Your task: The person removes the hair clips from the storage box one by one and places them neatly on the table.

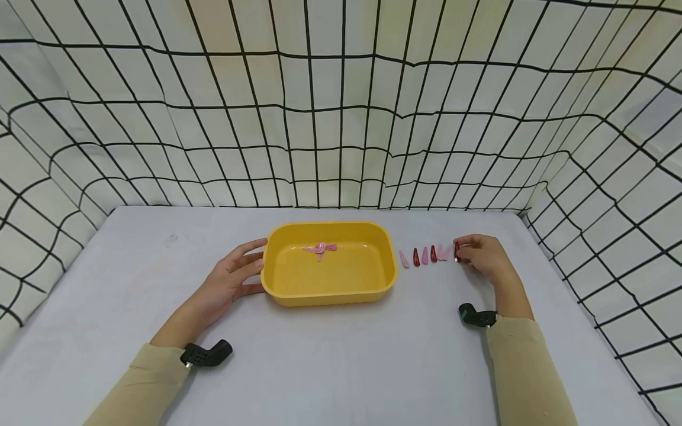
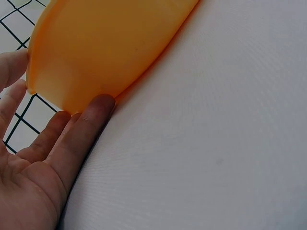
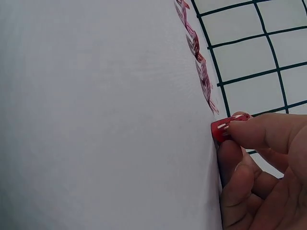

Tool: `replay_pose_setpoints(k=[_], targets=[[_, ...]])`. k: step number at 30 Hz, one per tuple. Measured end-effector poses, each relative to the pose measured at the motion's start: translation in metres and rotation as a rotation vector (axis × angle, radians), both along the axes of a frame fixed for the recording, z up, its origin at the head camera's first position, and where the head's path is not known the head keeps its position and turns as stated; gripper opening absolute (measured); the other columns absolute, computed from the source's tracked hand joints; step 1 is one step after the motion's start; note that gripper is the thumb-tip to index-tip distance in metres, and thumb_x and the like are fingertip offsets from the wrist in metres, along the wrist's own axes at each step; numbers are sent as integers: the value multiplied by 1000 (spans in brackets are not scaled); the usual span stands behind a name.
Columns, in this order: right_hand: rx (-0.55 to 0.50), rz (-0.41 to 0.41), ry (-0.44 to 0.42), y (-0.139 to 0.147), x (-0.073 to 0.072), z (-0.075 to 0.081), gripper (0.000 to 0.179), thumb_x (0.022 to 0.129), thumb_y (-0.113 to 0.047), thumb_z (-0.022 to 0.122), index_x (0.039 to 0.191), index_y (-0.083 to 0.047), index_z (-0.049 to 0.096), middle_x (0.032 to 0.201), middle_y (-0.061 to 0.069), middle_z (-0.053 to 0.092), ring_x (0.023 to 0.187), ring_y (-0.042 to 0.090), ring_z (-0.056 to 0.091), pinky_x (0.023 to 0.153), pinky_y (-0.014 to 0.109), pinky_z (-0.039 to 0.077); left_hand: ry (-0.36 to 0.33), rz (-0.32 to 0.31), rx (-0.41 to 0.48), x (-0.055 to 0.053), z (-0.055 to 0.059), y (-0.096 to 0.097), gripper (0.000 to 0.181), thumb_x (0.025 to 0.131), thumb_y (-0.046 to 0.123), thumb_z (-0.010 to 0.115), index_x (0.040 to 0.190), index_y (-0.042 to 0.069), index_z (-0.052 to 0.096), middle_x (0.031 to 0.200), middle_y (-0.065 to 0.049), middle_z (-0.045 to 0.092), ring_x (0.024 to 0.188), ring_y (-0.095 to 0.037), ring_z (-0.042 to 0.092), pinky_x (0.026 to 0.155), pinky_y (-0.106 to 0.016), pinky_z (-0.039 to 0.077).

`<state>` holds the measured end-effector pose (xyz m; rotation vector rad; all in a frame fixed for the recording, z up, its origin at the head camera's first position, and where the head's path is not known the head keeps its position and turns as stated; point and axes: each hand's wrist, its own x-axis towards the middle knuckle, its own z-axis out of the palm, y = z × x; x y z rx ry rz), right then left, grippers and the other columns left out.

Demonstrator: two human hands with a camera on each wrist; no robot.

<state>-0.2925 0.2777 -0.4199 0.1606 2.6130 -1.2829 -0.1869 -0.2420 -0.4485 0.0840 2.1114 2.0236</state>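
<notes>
A yellow plastic tray (image 1: 330, 299) stands mid-table, with a few pink hair clips (image 1: 321, 248) lying crossed on its floor. My left hand (image 1: 231, 277) touches the tray's left end with loosely spread fingers, at the rim and down the outer wall. To the right of the tray, pink and dark red snap hair clips (image 1: 424, 255) form a row on the table. At the row's right end my right hand (image 1: 483, 254) pinches a red hair clip (image 3: 220, 128) between thumb and fingers, close over the tabletop. Part of this clip is hidden behind the thumb.
A white cloth covers the table (image 1: 341, 367). Black wire grid panels (image 1: 341, 106) rise along its back and both sides, with pale sheeting behind them. Each wrist wears a black camera band (image 1: 208, 354) over a beige sleeve (image 1: 524, 373).
</notes>
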Motion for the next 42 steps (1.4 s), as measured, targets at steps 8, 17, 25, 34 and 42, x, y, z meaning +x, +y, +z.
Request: replay_pose_setpoints(k=[8,17,25,34,42], targets=[[1,-21,-29,2,0,4,41,101,-21,53,140,-10,56,124,14,60,103,22,56,74,24,51,5,-2,-2,0,0,0,60,100,38,59,154,26,34,154,-14,37,116,-15,62,91,-36,58],[-218,7,-59,0,1,16,51,103,-37,52,147,-10,47,137,14,52,112,20,56,88,26,51,5,-2,-3,0,-1,-1,59,101,38,58,154,26,34,153,-15,38,116,-16,62,91,-36,58],[-361,75,8,-25,6,35,41,102,-33,56,137,-11,54,123,9,59,104,19,60,83,25,54,7,-5,2,0,0,-1,59,101,37,58,154,25,34,153,-15,38,116,-16,62,91,-37,58],[-470,143,93,-75,15,52,28,101,-29,59,125,-15,61,113,6,62,100,19,59,84,24,56,14,-15,17,0,2,1,59,102,36,57,154,25,34,154,-15,38,118,-19,61,91,-38,58],[-516,217,85,-129,23,55,28,99,-17,61,124,-5,62,109,7,63,93,21,61,79,28,57,13,-9,10,1,1,1,60,101,37,58,154,25,34,154,-15,38,117,-18,61,91,-38,58]])
